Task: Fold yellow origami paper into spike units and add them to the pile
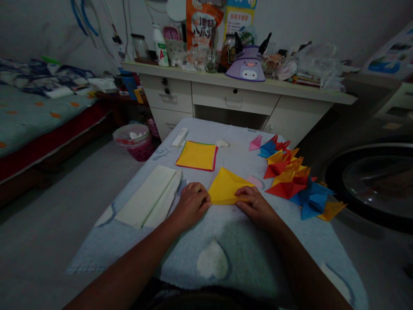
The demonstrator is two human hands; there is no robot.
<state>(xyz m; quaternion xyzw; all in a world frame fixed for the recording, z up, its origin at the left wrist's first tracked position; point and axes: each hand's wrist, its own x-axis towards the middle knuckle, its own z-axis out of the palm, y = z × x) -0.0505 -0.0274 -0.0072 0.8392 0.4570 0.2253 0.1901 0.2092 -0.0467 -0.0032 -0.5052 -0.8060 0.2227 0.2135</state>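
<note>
A yellow folded paper triangle (226, 188) lies on the cloth-covered table (226, 241) in front of me. My left hand (191, 204) is curled closed, its fingertips pressing the paper's left corner. My right hand (254, 204) pinches the paper's lower right edge against the table. A stack of square coloured sheets (197, 155), yellow on top, lies just beyond. A pile of folded origami pieces (295, 178) in red, orange, yellow and blue sits to the right of my right hand.
A folded white cloth (150, 196) lies at the table's left, a white stick-like object (180, 137) at the far left corner. Behind stand a cluttered white desk (238, 97), a pink bin (134, 140) and a bed (35, 116) on the left.
</note>
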